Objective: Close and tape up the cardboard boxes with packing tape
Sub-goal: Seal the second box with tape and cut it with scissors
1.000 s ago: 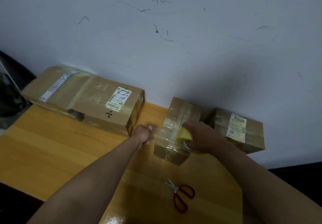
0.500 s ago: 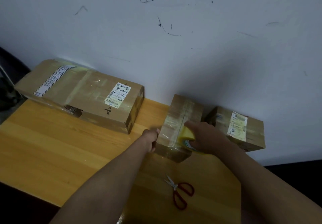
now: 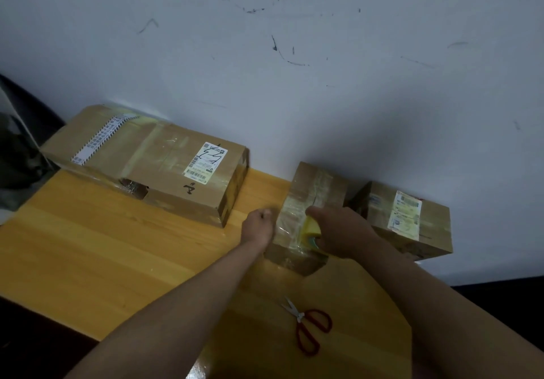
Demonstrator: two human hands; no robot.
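Observation:
A small cardboard box (image 3: 318, 184) stands on the wooden table (image 3: 103, 246), its flaps shut and clear tape shining across its top. My right hand (image 3: 344, 231) grips a yellow roll of packing tape (image 3: 311, 227) and holds it on the near part of the box top. A clear strip runs from the roll to the box's left edge. There my left hand (image 3: 259, 227) is curled tight against the left side of the box, pinching the strip's end.
A large taped box (image 3: 164, 166) with a shipping label lies at the back left against the wall. Another labelled box (image 3: 435, 225) sits right of the small one. Red-handled scissors (image 3: 312, 325) lie on the table near me. Dark floor surrounds the table.
My left hand has moved right, from a gap beside the small box up against its left side. The right hand and tape roll have stayed on the box top.

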